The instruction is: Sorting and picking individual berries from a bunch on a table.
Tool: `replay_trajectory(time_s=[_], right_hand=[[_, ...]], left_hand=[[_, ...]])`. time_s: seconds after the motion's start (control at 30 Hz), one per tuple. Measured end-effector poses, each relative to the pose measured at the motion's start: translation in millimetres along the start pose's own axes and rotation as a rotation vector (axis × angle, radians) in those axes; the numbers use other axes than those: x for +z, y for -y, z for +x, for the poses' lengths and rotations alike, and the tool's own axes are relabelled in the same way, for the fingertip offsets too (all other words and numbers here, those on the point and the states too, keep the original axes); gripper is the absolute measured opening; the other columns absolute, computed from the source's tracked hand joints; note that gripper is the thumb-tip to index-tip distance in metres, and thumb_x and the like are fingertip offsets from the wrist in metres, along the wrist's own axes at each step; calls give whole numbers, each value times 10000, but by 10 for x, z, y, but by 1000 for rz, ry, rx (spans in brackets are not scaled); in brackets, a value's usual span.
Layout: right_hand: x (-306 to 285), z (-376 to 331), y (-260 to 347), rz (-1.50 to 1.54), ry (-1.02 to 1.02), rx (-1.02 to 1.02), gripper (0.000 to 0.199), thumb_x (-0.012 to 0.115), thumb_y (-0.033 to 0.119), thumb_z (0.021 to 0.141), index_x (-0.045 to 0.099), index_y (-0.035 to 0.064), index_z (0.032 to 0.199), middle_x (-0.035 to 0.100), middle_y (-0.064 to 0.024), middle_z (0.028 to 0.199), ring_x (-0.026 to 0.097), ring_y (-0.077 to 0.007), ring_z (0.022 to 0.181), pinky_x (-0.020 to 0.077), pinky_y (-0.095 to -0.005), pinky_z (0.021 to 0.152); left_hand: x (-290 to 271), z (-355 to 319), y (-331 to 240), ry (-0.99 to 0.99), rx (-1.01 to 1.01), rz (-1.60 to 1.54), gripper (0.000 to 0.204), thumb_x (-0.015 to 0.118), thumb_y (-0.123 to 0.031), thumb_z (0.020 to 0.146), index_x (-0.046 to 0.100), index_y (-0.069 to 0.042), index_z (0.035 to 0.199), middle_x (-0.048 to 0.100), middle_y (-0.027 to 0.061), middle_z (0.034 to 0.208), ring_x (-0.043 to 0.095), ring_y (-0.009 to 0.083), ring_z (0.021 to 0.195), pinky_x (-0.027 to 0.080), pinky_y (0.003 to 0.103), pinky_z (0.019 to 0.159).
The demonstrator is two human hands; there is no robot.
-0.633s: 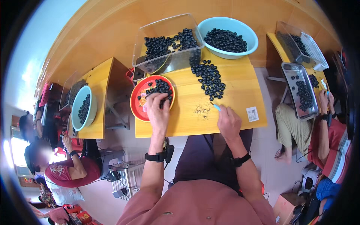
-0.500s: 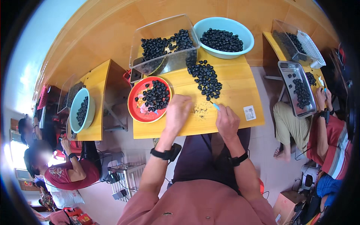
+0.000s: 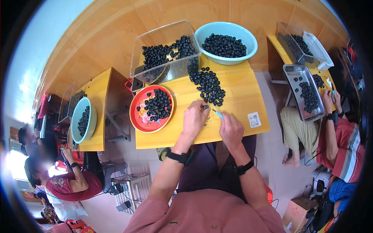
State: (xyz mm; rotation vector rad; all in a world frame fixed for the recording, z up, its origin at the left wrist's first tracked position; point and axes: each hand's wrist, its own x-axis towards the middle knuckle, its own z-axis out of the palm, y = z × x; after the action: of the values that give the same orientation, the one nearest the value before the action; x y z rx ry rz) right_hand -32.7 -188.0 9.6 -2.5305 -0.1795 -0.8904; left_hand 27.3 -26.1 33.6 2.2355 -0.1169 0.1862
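Black round pieces (image 3: 210, 87) lie loose near the centre of the frame on a yellow table (image 3: 241, 91). Just below them, the left hand (image 3: 195, 115) pinches a single piece (image 3: 206, 107) between its fingertips; the right hand (image 3: 232, 130) is closed around a blue-handled tool (image 3: 219, 114). Left of centre sits a red plate (image 3: 138, 121) of more.

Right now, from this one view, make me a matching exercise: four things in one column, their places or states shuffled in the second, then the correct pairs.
Column one
1. Left hand
2. Right hand
3. Red plate
4. Light-blue basin on the wearer's own table

Column two
A. To the right of the clear bin, heaped with dark pieces
B. Holding a tool with a light-blue handle
C. Near the table's left edge, yellow-rimmed
D. Pinching a small dark round piece

Right pairs
1-D
2-B
3-C
4-A
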Motion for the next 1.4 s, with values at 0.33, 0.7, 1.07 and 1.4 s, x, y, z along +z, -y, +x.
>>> replay_trajectory(time_s=[0.33,0.7,1.07,1.4], right_hand=[[-19,27,2,18,55,-58,155,698,113,919,696,52,1062,603,-83,806,653,-267,692,525,-388,611],[-39,36,33,11,118,-157,127,692,101,896,695,64,1017,571,-63,748,643,-240,675,520,-385,579],[-43,52,52,-1,151,-204,126,681,101,893,722,59,1005,564,-64,732,638,-230,659,523,-373,566],[-55,61,59,5,159,-211,137,676,104,897,717,59,1020,547,-65,725,633,-229,655,526,-373,573]], left_hand=[[-163,-367,92,-46,-16,-178,196,794,-28,879,784,-4,1074,671,74,937,638,149,772,543,283,738],[-38,-452,136,-82,34,-248,207,805,6,860,756,-6,1061,670,67,934,627,131,772,541,285,724],[15,-473,220,-69,-22,-354,330,805,21,857,724,-29,1174,691,92,966,693,157,809,586,293,749],[-12,-474,169,-66,-51,-379,319,795,31,861,722,-22,1167,682,89,979,694,153,809,585,284,747]])
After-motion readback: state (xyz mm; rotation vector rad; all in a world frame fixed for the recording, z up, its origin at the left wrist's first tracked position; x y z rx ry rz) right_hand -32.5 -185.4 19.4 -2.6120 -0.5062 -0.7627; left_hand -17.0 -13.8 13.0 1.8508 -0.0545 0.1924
